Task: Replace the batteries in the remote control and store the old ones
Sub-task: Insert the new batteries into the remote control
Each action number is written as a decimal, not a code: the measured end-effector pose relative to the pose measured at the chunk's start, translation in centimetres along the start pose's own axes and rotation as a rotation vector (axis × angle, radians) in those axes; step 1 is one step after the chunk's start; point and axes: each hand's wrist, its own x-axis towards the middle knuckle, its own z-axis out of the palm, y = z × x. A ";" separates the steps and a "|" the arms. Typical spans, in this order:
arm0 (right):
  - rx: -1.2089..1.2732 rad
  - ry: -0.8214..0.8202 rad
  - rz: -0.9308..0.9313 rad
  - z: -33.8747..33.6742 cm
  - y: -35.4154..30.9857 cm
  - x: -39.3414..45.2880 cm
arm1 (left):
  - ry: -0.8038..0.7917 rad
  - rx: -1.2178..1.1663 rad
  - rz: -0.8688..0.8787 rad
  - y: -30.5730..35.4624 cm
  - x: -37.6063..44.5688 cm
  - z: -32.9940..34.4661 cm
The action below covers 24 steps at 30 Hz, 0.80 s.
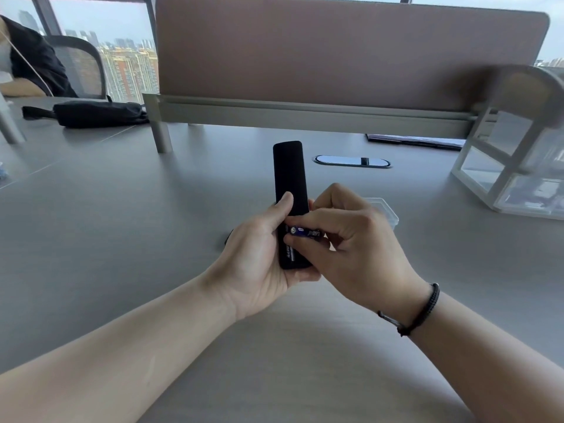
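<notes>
A long black remote control [289, 175] stands tilted above the grey table, its back facing me. My left hand [259, 254] grips its lower part, thumb on the back. The battery bay at the bottom is uncovered, and one battery [288, 253] lies inside it. My right hand [351, 239] pinches a blue battery [305, 232] crosswise over the bay between thumb and fingers. A small clear plastic box [386, 213] sits on the table behind my right hand, mostly hidden. A dark piece [228, 238], partly hidden, lies behind my left hand.
A brown desk divider [335, 50] runs across the back. A clear organiser with compartments [512, 172] stands at the right. An oval cable port [352, 161] is set in the table [152, 209]. A black pouch [97, 112] and a seated person [27, 56] are far left.
</notes>
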 end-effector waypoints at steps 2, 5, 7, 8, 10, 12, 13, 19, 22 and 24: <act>-0.029 0.013 -0.030 0.0 0.2 0.0 | 0.003 0.003 0.004 0.0 0.0 0.1; -0.088 0.019 -0.073 0.0 0.3 -0.1 | 0.034 0.016 0.003 0.1 0.1 0.0; -0.136 0.037 -0.083 -0.1 0.2 -0.2 | 0.053 0.024 0.007 0.2 0.1 -0.1; -0.143 0.053 -0.078 0.0 0.2 -0.3 | 0.057 0.025 0.012 0.2 0.2 -0.2; -0.108 0.094 -0.045 0.0 0.1 -0.3 | 0.078 0.016 0.022 0.3 0.2 -0.1; -0.044 0.130 0.000 -0.1 -0.2 -0.2 | 0.095 0.009 0.039 0.5 0.2 -0.1; -0.004 0.148 0.028 -0.2 -0.3 -0.2 | 0.098 0.012 0.053 0.6 0.2 0.0; 0.112 0.283 0.195 -0.7 -0.2 0.4 | 0.123 0.045 0.104 0.7 0.4 0.1; 0.073 0.291 0.218 -0.5 0.1 0.3 | 0.116 0.038 0.113 0.7 0.3 0.2; 0.073 0.288 0.230 -0.4 0.0 0.2 | 0.118 0.038 0.119 0.7 0.3 0.2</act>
